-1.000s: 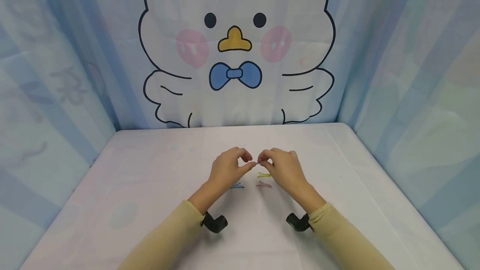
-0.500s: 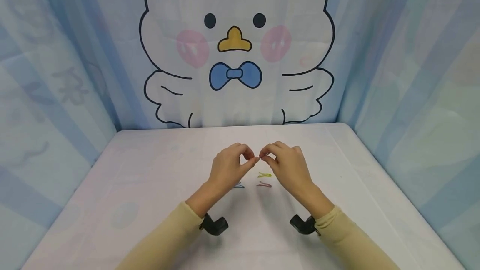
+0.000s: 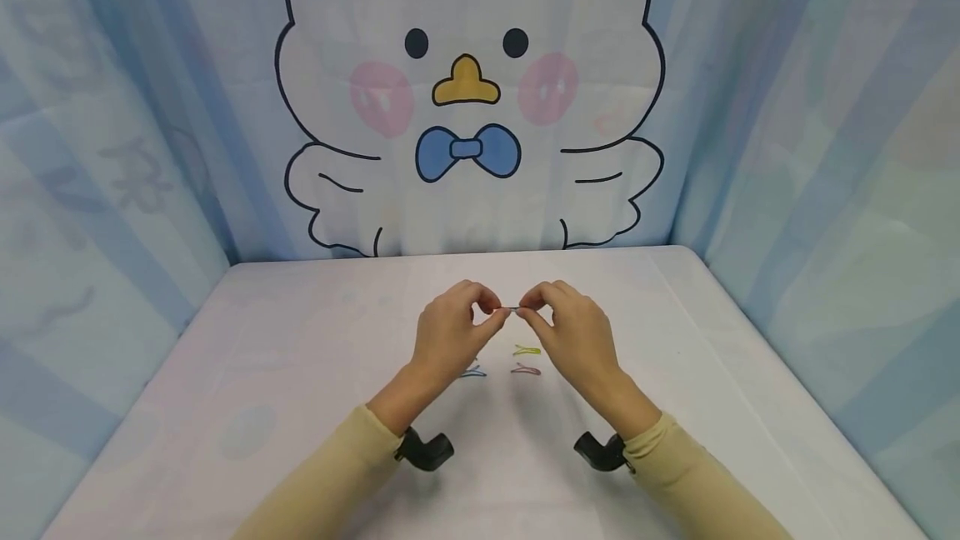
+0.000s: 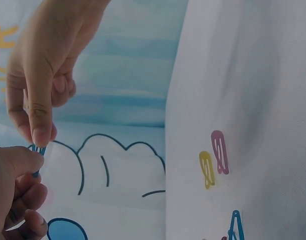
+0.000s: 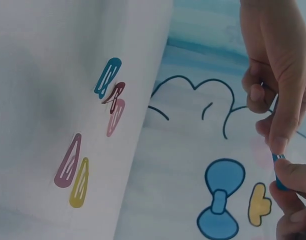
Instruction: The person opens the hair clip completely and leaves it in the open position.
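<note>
A small blue snap hair clip (image 3: 512,308) spans the gap between both hands, raised above the table. My left hand (image 3: 452,327) pinches one end between thumb and fingertips. At the other end, the thumb and index finger of my right hand (image 3: 579,333) pinch it. In the right wrist view the blue clip (image 5: 280,172) is mostly covered by fingers. Below the hands lie a yellow clip (image 3: 527,350) and a mauve clip (image 3: 526,369), side by side. Left of these is another blue clip (image 5: 108,77), near a dark red clip (image 5: 114,96) and a pink clip (image 5: 115,118).
The clips rest on a table with a pale cloth (image 3: 300,407). Behind it hangs a backdrop (image 3: 472,207) printed with a cartoon bird, and patterned blue curtains (image 3: 840,190) flank both sides. A black wrist camera (image 3: 425,450) sits under each forearm.
Both hands have risen slightly, away from the clips on the table, with the blue hair clip between them. More of that clip shows between the fingertips than half a second ago.
</note>
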Motion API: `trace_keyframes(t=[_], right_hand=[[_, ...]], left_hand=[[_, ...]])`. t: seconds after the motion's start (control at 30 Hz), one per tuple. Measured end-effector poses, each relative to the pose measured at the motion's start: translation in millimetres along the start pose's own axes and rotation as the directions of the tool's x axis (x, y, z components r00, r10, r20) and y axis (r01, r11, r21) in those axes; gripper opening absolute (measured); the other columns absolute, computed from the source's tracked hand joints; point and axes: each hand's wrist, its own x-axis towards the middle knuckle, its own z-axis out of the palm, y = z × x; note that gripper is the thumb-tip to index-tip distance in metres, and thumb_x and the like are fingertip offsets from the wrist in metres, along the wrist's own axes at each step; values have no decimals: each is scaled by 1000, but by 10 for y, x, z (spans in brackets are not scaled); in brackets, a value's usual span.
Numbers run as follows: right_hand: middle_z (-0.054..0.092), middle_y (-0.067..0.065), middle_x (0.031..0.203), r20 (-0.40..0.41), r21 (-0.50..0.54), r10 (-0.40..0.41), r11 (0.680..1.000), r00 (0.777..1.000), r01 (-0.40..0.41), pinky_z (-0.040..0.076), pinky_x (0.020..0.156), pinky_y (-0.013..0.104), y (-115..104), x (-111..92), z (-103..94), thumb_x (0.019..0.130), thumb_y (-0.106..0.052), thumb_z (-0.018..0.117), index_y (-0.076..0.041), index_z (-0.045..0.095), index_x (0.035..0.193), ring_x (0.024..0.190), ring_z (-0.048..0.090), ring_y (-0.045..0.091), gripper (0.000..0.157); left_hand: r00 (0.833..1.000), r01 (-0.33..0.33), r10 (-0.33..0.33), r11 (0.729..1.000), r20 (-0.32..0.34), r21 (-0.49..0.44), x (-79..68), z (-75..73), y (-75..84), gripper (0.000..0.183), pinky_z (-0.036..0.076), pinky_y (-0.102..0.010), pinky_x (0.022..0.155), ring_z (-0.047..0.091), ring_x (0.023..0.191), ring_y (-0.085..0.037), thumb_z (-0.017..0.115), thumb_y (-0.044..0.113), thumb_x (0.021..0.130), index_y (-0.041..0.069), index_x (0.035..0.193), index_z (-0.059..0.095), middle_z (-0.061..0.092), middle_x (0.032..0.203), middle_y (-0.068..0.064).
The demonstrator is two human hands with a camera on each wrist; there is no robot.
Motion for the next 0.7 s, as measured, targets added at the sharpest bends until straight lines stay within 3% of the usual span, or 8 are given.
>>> trace_keyframes(t=[0.3, 0.7], right_hand=[[69, 3, 87, -51, -7, -51, 999, 997, 51, 49, 54, 29, -41, 0, 81, 88, -7, 81, -11, 69, 90, 68, 67, 20, 13], [73, 3, 88, 5, -29, -18, 999, 1000, 18, 48, 55, 29, 85, 73, 182, 89, -16, 82, -13, 71, 94, 62, 59, 14, 13]], left_hand=[[999, -10, 11, 1000, -34, 23, -8, 19, -5, 12, 41, -21, 53, 54, 60, -9, 82, 21, 90, 13, 86, 73, 71, 80, 2], [1000, 30, -30, 999, 5, 31, 0, 1, -61, 9, 42, -20, 55, 54, 62, -9, 80, 21, 91, 14, 89, 75, 71, 84, 3]])
